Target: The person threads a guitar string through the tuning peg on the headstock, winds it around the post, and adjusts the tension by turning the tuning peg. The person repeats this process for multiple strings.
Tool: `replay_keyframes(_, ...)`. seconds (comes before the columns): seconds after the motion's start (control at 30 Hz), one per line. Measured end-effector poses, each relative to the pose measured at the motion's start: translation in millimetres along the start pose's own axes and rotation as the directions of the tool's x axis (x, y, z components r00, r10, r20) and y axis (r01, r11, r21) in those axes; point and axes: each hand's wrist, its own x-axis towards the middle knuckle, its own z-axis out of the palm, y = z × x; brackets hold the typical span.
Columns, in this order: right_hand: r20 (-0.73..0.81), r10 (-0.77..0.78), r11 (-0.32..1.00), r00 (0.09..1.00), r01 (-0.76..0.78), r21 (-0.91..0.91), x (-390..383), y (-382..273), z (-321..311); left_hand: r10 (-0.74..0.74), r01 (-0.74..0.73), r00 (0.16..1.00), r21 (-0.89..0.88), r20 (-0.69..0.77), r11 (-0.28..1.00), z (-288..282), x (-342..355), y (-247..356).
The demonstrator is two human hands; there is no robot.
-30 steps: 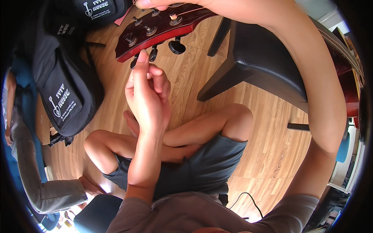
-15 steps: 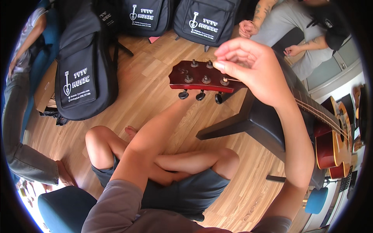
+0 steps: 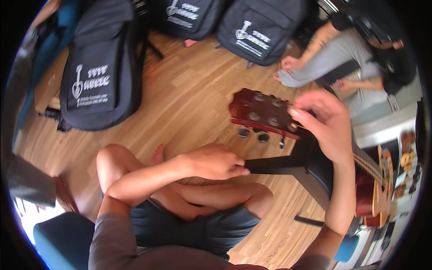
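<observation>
Thumb and forefinger of the right hand (image 3: 327, 120) nearly meet beside the posts (image 3: 273, 121) on the guitar headstock (image 3: 264, 110), which juts past the edge of the black seat (image 3: 315, 176); blur keeps me from telling whether they pinch anything. From where I stand, the left hand (image 3: 211, 162) curls loosely below the tuning knobs (image 3: 263, 137), nothing visible in it. Strings (image 3: 371, 168) show beyond the right hand, yet the outer posts look bare, so I'd judge the headstock work part done, those posts left.

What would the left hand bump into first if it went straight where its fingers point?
The left hand would probably meet the black stool leg first, though the leg may be lower down; depth is unclear.
</observation>
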Motion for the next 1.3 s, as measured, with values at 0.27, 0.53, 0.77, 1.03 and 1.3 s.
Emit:
replay_keyframes(0.27, -0.059, 0.064, 0.996, 0.996, -0.068, -0.061, -5.3, 0.0, -0.9, 0.391, -0.366, 0.814, 0.143, -0.43, 0.919, 17.6, -27.9, 25.0)
replay_keyframes(0.53, -0.079, 0.1, 0.991, 0.992, -0.106, -0.079, -7.6, -2.7, 1.6, 0.313, 0.032, 0.583, 0.406, -0.75, 0.913, -0.5, -31.3, 31.0)
replay_keyframes(0.77, -0.022, 0.043, 0.999, 0.999, -0.043, -0.012, 0.0, -3.1, 1.8, 0.315, 0.047, 0.557, 0.408, -0.768, 0.912, -5.8, -26.1, 31.6)
replay_keyframes(1.03, 0.051, -0.015, 0.999, 0.999, 0.013, 0.044, 1.3, 0.4, -5.4, 0.3, 0.151, 0.491, 0.419, -0.818, 0.896, -8.0, -11.4, 45.0)
replay_keyframes(1.3, 0.057, -0.06, 0.998, 0.997, 0.061, -0.022, 0.3, 0.0, -4.4, 0.165, 0.228, 0.44, 0.288, -0.883, 0.93, -2.0, 4.7, 47.7)
